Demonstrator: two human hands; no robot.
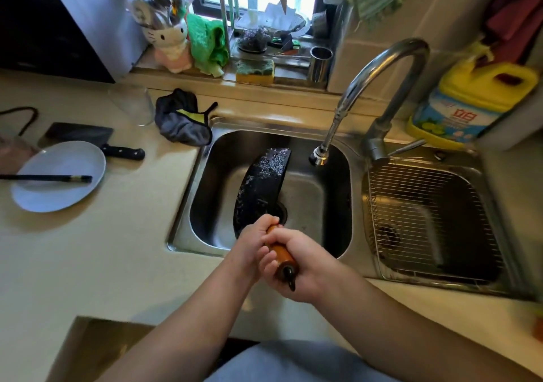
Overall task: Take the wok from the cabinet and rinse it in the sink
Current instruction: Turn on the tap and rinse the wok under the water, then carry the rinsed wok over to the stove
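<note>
Head view: the counter (88,264) spreads wide, its double sink (338,143) set at centre. In the left basin the black wok (258,187) stands tipped on edge, wet, its wooden handle (280,254) running toward 5 o'clock. The faucet (379,67) arches over from 2 o'clock, spout beside the wok's upper rim. A white plate (58,187) with chopsticks (47,177) lies at 9 o'clock. The left hand (252,240) and right hand (299,264) are both clenched around the handle.
</note>
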